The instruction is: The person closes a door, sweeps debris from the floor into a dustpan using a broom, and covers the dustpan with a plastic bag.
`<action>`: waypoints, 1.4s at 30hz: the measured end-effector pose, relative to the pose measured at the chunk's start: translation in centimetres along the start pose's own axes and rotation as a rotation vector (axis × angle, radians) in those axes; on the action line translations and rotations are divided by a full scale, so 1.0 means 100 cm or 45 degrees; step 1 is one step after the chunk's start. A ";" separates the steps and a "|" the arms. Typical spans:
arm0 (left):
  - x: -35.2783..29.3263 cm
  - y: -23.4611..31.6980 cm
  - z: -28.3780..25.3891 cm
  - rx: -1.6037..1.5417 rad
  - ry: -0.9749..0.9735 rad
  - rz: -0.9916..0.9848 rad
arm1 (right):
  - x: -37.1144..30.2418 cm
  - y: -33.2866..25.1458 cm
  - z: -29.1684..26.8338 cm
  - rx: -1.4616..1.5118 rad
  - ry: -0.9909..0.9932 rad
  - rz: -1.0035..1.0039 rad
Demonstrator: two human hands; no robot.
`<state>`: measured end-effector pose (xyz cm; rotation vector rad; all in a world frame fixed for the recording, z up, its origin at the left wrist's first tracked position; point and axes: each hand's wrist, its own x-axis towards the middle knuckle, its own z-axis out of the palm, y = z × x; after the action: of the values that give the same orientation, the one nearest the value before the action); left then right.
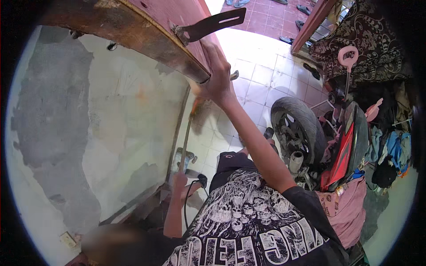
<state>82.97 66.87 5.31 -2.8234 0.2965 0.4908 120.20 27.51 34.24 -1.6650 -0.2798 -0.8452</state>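
Observation:
My right hand (pixel 217 80) is closed around the edge of a pink-red door (pixel 133 33), its arm reaching up from my black sleeve. Just above the fingers, a dark metal hasp (pixel 213 25) with a long slot sticks out from the door edge. A metal handle (pixel 234 75) shows past my wrist. My left hand is not in view. Below the door, at lower left, another person's arm (pixel 174 206) reaches up with a long thin rod (pixel 188 137), orange at its upper end. A black cable (pixel 185 208) loops beside that arm to a small black part.
A patchy plastered wall (pixel 120 128) stands at left. Right of me are a motorcycle's wheel (pixel 297 128) and red fairing (pixel 339 155), with pink cloth (pixel 341 213) and hanging clothes (pixel 395 148). White floor tiles (pixel 262 73) lead to a doorway with several shoes (pixel 304 9) beyond.

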 end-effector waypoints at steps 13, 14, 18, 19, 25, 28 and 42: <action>0.019 -0.011 -0.040 -0.038 -0.076 0.096 | 0.003 -0.002 -0.009 -0.085 0.067 -0.014; 0.023 -0.015 -0.042 -0.039 -0.083 0.115 | 0.004 -0.002 -0.010 -0.109 0.061 -0.034; 0.043 -0.009 -0.050 -0.069 -0.095 0.172 | 0.001 -0.004 -0.006 -0.015 0.057 -0.015; 0.044 -0.009 -0.052 -0.077 -0.100 0.173 | 0.000 -0.008 -0.006 -0.014 0.062 -0.006; 0.020 -0.009 -0.061 -0.116 -0.165 0.118 | 0.002 0.004 -0.009 -0.077 0.080 -0.047; 0.009 -0.010 -0.069 -0.129 -0.188 0.081 | 0.000 0.003 -0.006 -0.056 0.082 -0.043; 0.001 0.030 -0.114 -0.279 -0.239 -0.060 | 0.001 0.001 -0.006 -0.024 0.040 -0.018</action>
<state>85.81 60.79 15.00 -2.9555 0.1456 0.8176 120.09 26.93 34.22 -1.6674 -0.2630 -0.8867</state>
